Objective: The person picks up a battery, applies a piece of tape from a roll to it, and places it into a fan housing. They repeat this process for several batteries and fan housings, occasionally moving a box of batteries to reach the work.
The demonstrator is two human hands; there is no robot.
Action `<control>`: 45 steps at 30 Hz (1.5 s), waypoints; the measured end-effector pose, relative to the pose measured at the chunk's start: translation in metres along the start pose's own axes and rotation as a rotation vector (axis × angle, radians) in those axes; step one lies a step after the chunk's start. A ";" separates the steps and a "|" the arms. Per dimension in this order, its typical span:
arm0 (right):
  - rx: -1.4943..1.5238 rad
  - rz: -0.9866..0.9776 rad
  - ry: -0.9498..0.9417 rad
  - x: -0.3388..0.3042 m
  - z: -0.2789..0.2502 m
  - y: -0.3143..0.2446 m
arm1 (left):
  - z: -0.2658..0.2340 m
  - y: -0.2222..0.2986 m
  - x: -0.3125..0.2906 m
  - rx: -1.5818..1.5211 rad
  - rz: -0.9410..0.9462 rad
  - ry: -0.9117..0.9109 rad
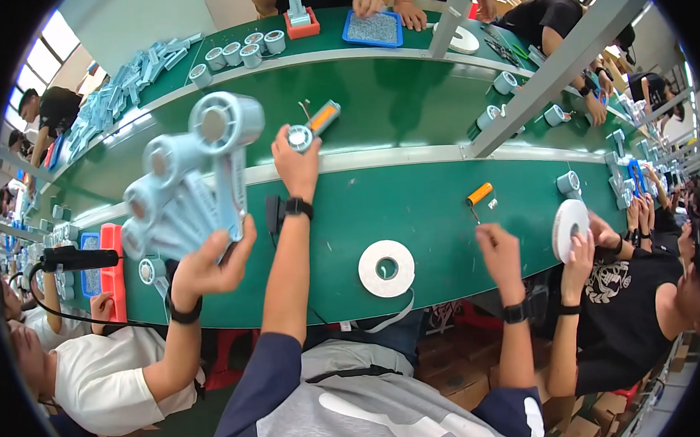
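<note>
The right hand hovers low over the near strip of the green table, fingers loosely curled and holding nothing, near a small orange-handled tool that lies beyond it. Just left of that hand a white tape roll lies flat near the table's front edge, a loose strip trailing off it.

Farther out, the left hand reaches across the table's pale middle rail, its fingers closed around a small grey round part with an orange-and-grey handle sticking out past it. How the fingertips sit on the part is hidden by the hand's back.

At left, a neighbour's hand grips a fanned bunch of pale blue-grey handled parts, blurred.
</note>
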State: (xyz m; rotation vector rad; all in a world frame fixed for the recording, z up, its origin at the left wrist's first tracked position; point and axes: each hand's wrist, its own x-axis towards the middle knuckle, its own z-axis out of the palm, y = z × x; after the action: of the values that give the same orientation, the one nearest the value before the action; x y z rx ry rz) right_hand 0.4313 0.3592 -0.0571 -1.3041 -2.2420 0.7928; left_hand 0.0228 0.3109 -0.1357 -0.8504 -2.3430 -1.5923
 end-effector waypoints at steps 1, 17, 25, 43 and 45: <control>0.047 -0.036 -0.043 -0.012 0.005 -0.005 | 0.005 0.001 0.015 -0.016 -0.097 -0.055; -0.094 -0.227 -0.164 -0.119 0.078 -0.062 | -0.130 0.090 -0.146 0.170 0.746 -0.972; 0.019 -0.200 -0.254 -0.177 0.067 -0.070 | -0.117 0.077 -0.174 0.081 0.668 -0.900; 0.286 0.318 0.419 -0.207 0.075 -0.102 | -0.141 0.124 -0.177 0.043 0.417 -1.209; 0.327 0.277 0.191 -0.191 0.086 -0.100 | -0.154 0.100 -0.178 -0.058 0.302 -1.157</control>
State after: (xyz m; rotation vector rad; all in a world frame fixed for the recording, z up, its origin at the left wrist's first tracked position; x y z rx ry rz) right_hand 0.4042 0.1292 -0.0699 -1.4716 -1.7205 1.0340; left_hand 0.1983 0.1355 -0.0740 -2.4963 -2.5081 -1.1472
